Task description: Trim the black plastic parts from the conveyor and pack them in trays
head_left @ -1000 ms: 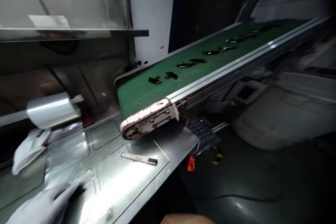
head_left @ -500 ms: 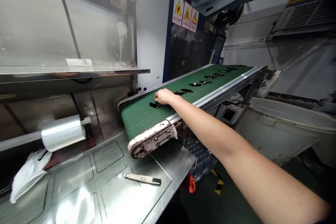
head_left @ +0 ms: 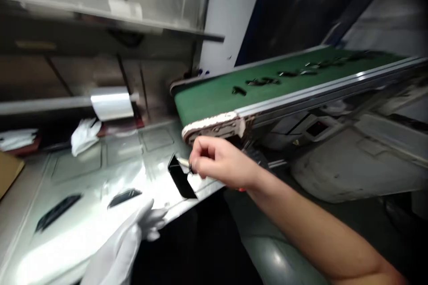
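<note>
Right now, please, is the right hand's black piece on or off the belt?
Off the belt: the right hand holds the black piece over the table.

Right hand (head_left: pixel 214 160) pinches a black piece (head_left: pixel 180 179)
The left hand (head_left: pixel 125 242), white-gloved, is near, fingers (head_left: pixel 143 213) apart; 2 more black pieces (head_left: pixel 125 197) lie on the tabletop (head_left: pixel 83 227).

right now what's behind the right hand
Past the right hand, which pinches a black part, show the worn end bracket of the green conveyor belt and a bit of a pale slim object. Part of the bracket's lower edge and the rest of the pale object are covered.
</note>
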`<state>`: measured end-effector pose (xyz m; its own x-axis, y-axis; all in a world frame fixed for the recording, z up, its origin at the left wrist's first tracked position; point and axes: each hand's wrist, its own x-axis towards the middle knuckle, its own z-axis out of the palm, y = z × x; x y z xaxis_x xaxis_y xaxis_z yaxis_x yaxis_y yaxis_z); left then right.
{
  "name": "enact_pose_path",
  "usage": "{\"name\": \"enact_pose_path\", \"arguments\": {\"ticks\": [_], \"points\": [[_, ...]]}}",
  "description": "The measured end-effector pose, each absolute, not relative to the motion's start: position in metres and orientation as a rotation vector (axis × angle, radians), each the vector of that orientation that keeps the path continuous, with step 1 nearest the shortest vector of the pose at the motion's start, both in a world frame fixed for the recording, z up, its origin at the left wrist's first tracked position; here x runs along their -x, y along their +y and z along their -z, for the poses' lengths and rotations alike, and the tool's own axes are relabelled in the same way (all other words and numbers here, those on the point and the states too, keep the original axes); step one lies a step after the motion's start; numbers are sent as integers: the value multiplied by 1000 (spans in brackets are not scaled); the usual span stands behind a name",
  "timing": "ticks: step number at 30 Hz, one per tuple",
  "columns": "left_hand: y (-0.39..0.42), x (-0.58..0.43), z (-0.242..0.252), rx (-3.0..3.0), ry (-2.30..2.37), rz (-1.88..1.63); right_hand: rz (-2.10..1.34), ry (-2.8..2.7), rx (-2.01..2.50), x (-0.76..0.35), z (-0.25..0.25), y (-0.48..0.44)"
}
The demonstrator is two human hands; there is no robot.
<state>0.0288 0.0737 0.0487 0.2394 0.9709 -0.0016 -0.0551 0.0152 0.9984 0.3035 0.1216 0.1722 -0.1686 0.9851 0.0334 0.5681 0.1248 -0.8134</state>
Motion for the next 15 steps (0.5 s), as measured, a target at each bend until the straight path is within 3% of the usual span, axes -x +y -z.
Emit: {"name": "enact_pose_path", "arguments": {"ticks": [5,9,15], "points": [[33,-74,-50,-895,854,-941,-1575,-1310,1276,-252,-81,55],[14,-83,-29,-615,747,-938,-1671,-1107,1299,-251,-41,37],[5,-86,-15,-545,791,-873,-1715,-983,1213,-262,-25,22]]}}
